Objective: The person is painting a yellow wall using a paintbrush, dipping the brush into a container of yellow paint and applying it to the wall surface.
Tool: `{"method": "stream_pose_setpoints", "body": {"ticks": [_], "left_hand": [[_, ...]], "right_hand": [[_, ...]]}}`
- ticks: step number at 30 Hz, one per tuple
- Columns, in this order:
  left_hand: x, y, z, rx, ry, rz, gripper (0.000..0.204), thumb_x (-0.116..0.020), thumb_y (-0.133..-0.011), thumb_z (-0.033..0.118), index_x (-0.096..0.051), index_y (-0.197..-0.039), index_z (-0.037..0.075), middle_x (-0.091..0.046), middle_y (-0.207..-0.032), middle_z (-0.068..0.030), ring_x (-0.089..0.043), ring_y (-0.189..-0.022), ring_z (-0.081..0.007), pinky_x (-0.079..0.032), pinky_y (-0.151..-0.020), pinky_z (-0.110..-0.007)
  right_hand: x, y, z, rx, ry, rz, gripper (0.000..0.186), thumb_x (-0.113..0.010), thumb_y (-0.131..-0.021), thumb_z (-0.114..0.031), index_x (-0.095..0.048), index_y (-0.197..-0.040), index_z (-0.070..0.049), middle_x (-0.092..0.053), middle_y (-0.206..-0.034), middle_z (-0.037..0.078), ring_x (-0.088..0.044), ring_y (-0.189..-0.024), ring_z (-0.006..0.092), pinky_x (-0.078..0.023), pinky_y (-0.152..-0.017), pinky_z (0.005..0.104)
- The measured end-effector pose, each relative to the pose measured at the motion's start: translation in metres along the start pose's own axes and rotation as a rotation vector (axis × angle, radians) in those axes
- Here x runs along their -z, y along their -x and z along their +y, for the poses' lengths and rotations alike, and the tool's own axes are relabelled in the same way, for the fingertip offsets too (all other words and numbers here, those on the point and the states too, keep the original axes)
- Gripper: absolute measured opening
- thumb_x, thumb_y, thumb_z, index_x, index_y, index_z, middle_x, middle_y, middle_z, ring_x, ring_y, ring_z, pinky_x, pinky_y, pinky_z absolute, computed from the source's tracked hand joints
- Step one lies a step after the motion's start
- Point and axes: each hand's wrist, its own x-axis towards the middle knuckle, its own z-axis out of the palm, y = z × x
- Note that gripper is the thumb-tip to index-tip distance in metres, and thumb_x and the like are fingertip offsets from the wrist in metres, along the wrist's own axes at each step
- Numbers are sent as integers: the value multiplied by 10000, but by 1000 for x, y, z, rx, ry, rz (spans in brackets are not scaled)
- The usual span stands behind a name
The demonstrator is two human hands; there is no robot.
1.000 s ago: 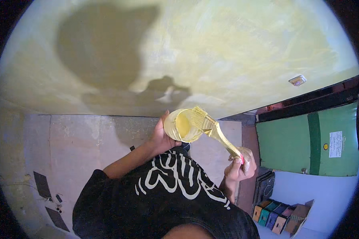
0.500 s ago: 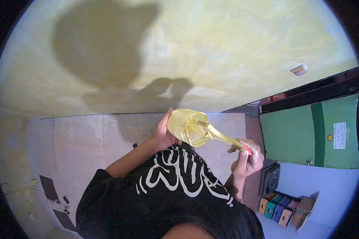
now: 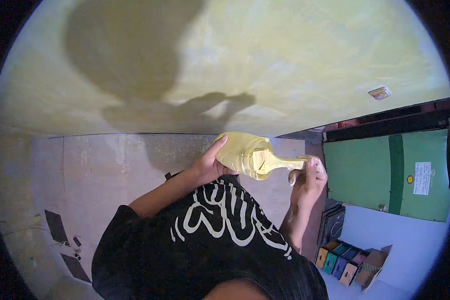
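"What is closest to you?"

"My black shirt (image 3: 150, 255) with white squiggles is filling up the near part. Past it, my left hand (image 3: 207, 164) is curling around a yellow tub (image 3: 233, 150), gripping it near the bottom end. My right hand (image 3: 310, 179) is pinching a yellow brush (image 3: 277, 163) by the thin end of its handle, with the fingers bent in snug"

"Which way is the brush lying?"

"It is stretching sideways, from my right hand over to my left. Its wide end is sitting in the tub's mouth, and the tub is leaning so the mouth is facing my right hand. My right hand is holding the brush alone, and my left is touching only the tub. The bristle tips are hiding inside, so I can't tell how deep"

"What is farther away?"

"The pale floor (image 3: 110, 170) is showing below, and a patchy yellow wall (image 3: 295, 60) is standing in front with a big shadow (image 3: 125, 55) falling on it. On the right, a green door (image 3: 360, 170) and some colored boxes (image 3: 337, 262) are showing"
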Motion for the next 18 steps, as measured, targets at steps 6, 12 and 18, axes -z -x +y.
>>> {"method": "stream_pose_setpoints", "body": {"ticks": [6,12,18], "left_hand": [[1,-2,-3,52,-36,88,590,-355,-1031,523,-409,-1419,82,-583,-1319,-122,-635,-1133,-247,-576,-899,-418],[-5,-2,-3,18,-6,21,576,-354,-1038,496,-423,-1410,60,-575,-1342,-127,-597,-1203,-249,-507,-1009,-432],[1,-9,-4,20,-9,-3,568,-361,-1040,480,-417,-1412,54,-570,-1353,-128,-598,-1203,-248,-497,-1025,-429]], "right_hand": [[7,-17,18,-149,-77,-55,297,-517,-1020,-263,-590,-875,-14,-627,-674,126,-426,-410,104,-298,-407,240],[6,-18,20,-291,-195,-61,327,-540,-1014,-292,-599,-850,-15,-625,-657,116,-437,-413,109,-308,-424,250],[5,-20,24,-328,-210,-8,302,-548,-1007,-281,-588,-830,-40,-603,-634,91,-449,-427,107,-306,-427,247]]}}
